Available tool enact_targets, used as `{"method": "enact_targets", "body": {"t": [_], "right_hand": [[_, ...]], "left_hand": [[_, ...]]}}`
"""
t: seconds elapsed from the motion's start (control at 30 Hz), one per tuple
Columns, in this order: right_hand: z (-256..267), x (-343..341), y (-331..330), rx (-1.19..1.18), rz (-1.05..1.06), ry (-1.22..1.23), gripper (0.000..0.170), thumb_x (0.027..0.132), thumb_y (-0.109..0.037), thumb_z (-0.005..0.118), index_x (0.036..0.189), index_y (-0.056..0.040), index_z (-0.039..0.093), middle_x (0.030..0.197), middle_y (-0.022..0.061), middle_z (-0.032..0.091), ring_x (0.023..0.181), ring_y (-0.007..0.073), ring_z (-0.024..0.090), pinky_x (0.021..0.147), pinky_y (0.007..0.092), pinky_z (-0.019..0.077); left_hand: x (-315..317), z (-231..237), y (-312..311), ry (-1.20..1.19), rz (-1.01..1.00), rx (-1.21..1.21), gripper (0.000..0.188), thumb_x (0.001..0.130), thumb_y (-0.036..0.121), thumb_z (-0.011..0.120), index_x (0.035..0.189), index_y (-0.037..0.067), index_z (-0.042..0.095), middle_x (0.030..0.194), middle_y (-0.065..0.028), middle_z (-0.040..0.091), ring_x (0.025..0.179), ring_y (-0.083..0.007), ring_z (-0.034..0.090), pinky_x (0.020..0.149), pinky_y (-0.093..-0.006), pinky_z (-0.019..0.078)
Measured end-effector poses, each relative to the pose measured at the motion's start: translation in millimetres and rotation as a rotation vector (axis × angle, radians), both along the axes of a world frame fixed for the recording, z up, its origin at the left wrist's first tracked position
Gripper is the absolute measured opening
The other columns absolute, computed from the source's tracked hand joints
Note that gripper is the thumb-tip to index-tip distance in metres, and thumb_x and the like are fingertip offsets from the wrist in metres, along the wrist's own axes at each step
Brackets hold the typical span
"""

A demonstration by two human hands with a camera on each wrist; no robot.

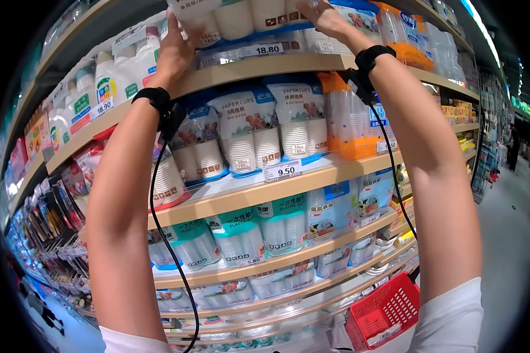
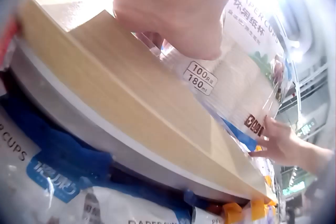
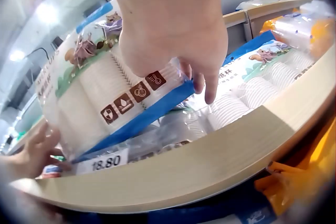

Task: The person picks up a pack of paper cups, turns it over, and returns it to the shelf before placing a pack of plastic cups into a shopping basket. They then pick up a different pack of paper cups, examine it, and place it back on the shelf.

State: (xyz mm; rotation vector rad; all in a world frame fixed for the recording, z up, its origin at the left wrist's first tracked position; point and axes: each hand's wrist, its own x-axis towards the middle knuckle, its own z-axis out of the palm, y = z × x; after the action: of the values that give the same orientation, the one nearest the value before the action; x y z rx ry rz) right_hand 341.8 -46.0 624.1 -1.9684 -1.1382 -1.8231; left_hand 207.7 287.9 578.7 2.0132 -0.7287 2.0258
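A large clear pack of paper cups [image 1: 235,22], marked 100 and 180 ml, is held between my two hands at an upper shelf. My left hand [image 1: 175,50] grips its left end. On the opposite end is my right hand [image 1: 328,19], whose fingers [image 3: 210,85] bend round the pack's edge in the right wrist view. The pack's blue lower edge [image 3: 142,121] is tilted and overlaps the 18.80 price tag [image 3: 102,162]. Another paper cup pack [image 3: 252,85] lies on that shelf beside my right hand.
The wooden shelf edge [image 1: 265,67] runs just below both hands. One shelf down stand smaller paper cup packs [image 1: 247,129], with plastic cup packs [image 1: 235,235] lower. A red basket [image 1: 388,312] is at lower right. Black cables [image 1: 169,250] hang from both wrists.
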Motion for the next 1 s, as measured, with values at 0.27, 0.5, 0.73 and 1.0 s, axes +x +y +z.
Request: {"method": "enact_targets", "body": {"t": [0.27,0.5,0.73,1.0], "right_hand": [[-51.4,-35.5,7.8,0.32,0.572,0.618,0.067,0.097,-0.047,0.047,0.138,0.0038,0.034,0.117,0.0233,0.06,0.098,0.0354,0.064,0.07,0.0394,0.056],[-35.9,-15.2,-0.3,0.249,0.544,0.685,0.057,0.097,-0.049,0.044,0.12,0.0033,0.043,0.087,0.0178,0.062,0.053,0.0237,0.063,0.042,0.0328,0.0503],[-26.4,-6.7,-5.2,0.077,0.477,0.65,0.063,0.095,-0.054,0.045,0.126,0.0013,0.044,0.095,0.0168,0.062,0.053,0.0225,0.062,0.042,0.0335,0.0527],[-25.0,-15.6,-13.1,-0.079,0.506,0.858,0.071,0.094,-0.056,0.047,0.144,-0.0066,0.036,0.144,0.0183,0.043,0.09,0.035,0.068,0.071,0.0407,0.0604]], "left_hand": [[10.7,-7.6,5.7,0.082,0.056,-0.092,0.062,0.094,0.044,0.058,0.141,0.011,0.034,0.105,-0.0133,0.067,0.068,-0.0183,0.062,0.056,-0.0288,0.0492],[5.3,-9.1,2.4,0.154,0.15,-0.144,0.081,0.09,0.059,0.055,0.139,-0.004,0.04,0.101,-0.0193,0.069,0.083,-0.0209,0.069,0.071,-0.0291,0.0515],[8.2,-2.8,12.7,-0.024,0.322,-0.018,0.078,0.091,0.059,0.054,0.134,-0.006,0.046,0.093,-0.0208,0.069,0.079,-0.0257,0.068,0.072,-0.0316,0.0503],[12.8,0.2,19.7,-0.037,0.449,-0.081,0.074,0.091,0.059,0.052,0.132,-0.003,0.052,0.112,-0.0254,0.064,0.107,-0.0309,0.062,0.09,-0.034,0.0464]]}}
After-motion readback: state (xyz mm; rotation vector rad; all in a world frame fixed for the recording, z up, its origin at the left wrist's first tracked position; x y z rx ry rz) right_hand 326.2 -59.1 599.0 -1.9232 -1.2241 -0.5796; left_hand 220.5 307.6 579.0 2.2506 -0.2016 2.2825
